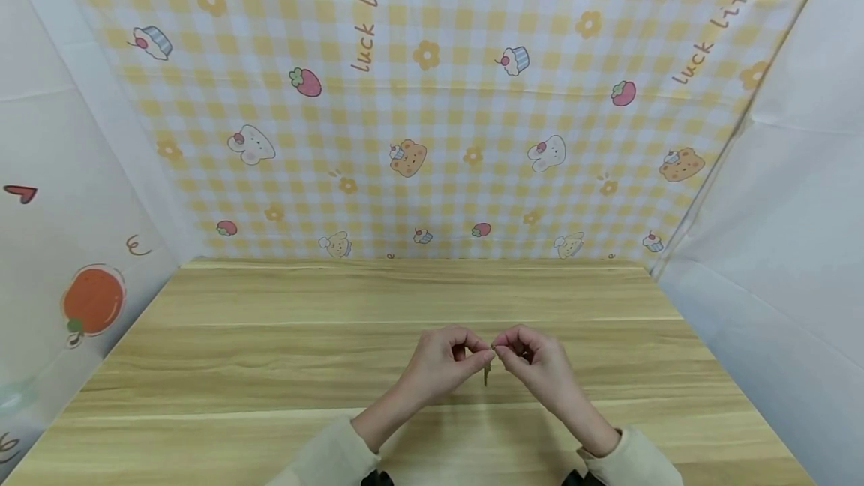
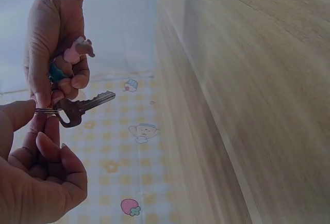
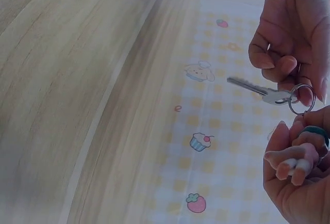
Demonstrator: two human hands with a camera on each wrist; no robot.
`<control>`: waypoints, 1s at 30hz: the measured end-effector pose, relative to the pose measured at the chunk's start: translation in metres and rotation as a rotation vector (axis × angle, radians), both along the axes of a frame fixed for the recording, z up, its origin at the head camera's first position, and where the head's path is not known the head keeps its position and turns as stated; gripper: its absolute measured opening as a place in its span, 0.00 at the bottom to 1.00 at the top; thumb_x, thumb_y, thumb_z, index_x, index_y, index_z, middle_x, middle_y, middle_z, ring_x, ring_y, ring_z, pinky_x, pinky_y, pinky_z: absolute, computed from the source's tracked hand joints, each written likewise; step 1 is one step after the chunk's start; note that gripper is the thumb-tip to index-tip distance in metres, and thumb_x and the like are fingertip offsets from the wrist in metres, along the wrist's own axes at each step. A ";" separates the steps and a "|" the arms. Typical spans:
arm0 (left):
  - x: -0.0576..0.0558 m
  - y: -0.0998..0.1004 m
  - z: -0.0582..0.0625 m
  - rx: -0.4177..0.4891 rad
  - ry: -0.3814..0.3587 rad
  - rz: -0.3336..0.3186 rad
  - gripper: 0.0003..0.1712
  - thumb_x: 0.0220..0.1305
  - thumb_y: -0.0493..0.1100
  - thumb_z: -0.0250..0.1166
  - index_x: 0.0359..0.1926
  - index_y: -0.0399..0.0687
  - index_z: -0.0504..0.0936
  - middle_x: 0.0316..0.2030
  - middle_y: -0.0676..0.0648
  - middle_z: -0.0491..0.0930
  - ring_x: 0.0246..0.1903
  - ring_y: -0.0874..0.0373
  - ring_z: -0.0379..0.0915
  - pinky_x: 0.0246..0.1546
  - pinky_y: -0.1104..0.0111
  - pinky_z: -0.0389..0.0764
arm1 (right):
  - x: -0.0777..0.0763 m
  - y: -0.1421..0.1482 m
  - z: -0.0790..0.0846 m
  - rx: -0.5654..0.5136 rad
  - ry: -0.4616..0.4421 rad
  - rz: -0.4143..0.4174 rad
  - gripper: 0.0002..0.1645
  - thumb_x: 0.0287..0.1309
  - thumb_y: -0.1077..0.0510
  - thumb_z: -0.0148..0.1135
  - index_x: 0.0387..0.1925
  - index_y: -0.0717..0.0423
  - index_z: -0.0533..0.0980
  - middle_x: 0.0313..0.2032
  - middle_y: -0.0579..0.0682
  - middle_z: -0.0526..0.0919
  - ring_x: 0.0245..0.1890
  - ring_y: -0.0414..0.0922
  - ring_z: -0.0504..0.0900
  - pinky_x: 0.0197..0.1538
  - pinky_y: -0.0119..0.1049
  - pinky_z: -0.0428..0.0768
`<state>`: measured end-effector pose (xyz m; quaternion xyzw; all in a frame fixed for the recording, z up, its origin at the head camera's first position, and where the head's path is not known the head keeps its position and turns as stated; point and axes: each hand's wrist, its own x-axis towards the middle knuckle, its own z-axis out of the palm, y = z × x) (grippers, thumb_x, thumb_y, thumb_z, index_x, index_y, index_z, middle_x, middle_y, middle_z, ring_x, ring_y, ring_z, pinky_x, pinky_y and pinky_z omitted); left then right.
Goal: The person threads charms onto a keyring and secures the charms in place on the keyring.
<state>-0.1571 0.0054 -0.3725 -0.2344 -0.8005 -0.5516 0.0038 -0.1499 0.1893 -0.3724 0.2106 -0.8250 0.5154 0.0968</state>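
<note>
Both hands meet over the table in the head view. My left hand [image 1: 439, 366] pinches a metal key ring [image 2: 47, 110] between thumb and fingers. A single metal key [image 2: 98, 101] hangs from that ring, its toothed blade pointing down toward the tabletop. My right hand [image 1: 543, 370] has its thumb and index fingertips at the ring's edge, where a small connector joins it. Within the right hand's curled fingers sits a small figurine charm [image 3: 296, 161], pink and brown with a teal part, partly hidden by the fingers in the left wrist view.
A wood-grain table [image 1: 270, 366] lies below the hands. Behind it hangs a yellow checked cloth [image 1: 459, 118] with printed cartoons. White sheets [image 1: 796, 193] flank the table on either side.
</note>
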 end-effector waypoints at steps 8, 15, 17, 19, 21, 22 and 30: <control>-0.001 0.000 -0.001 0.021 -0.008 0.019 0.07 0.60 0.42 0.66 0.29 0.42 0.83 0.23 0.51 0.76 0.17 0.69 0.59 0.16 0.79 0.61 | 0.000 -0.001 0.001 0.010 0.016 -0.004 0.03 0.57 0.69 0.60 0.32 0.61 0.78 0.24 0.53 0.79 0.20 0.30 0.69 0.21 0.27 0.71; 0.000 -0.001 -0.003 0.068 -0.026 0.010 0.06 0.58 0.41 0.67 0.30 0.42 0.84 0.23 0.48 0.77 0.17 0.70 0.59 0.17 0.79 0.61 | -0.002 0.000 0.000 -0.003 -0.073 0.010 0.03 0.59 0.65 0.60 0.34 0.62 0.78 0.23 0.46 0.77 0.20 0.33 0.72 0.19 0.28 0.71; -0.001 -0.001 -0.003 0.072 -0.036 0.005 0.06 0.58 0.41 0.67 0.31 0.42 0.84 0.23 0.46 0.77 0.17 0.70 0.58 0.17 0.78 0.60 | -0.002 0.001 0.001 -0.011 -0.129 0.003 0.03 0.60 0.64 0.60 0.34 0.61 0.79 0.23 0.45 0.77 0.20 0.35 0.72 0.18 0.28 0.69; -0.003 -0.002 -0.004 0.054 -0.051 0.003 0.06 0.59 0.42 0.66 0.31 0.43 0.84 0.23 0.46 0.77 0.17 0.70 0.58 0.17 0.78 0.60 | -0.004 0.001 0.000 -0.007 -0.165 -0.004 0.04 0.60 0.63 0.60 0.34 0.61 0.78 0.22 0.46 0.76 0.20 0.36 0.72 0.17 0.27 0.68; -0.005 -0.002 -0.004 0.025 -0.065 -0.001 0.06 0.60 0.42 0.66 0.31 0.43 0.84 0.23 0.47 0.77 0.16 0.69 0.58 0.16 0.78 0.60 | -0.006 0.001 -0.001 0.005 -0.176 -0.012 0.03 0.60 0.64 0.59 0.34 0.61 0.78 0.22 0.47 0.76 0.20 0.36 0.72 0.18 0.27 0.68; -0.006 -0.002 -0.004 0.008 -0.069 -0.004 0.06 0.60 0.42 0.66 0.31 0.43 0.84 0.22 0.48 0.76 0.16 0.69 0.58 0.16 0.78 0.60 | -0.007 0.001 -0.002 0.011 -0.169 -0.015 0.03 0.60 0.65 0.59 0.34 0.61 0.78 0.23 0.48 0.77 0.20 0.35 0.72 0.19 0.27 0.69; -0.014 0.000 -0.002 -0.054 -0.086 -0.003 0.07 0.61 0.42 0.65 0.29 0.44 0.84 0.18 0.51 0.74 0.13 0.68 0.56 0.14 0.77 0.58 | -0.013 -0.002 -0.007 0.100 0.010 -0.044 0.06 0.55 0.71 0.60 0.30 0.59 0.79 0.21 0.48 0.78 0.18 0.30 0.65 0.20 0.27 0.68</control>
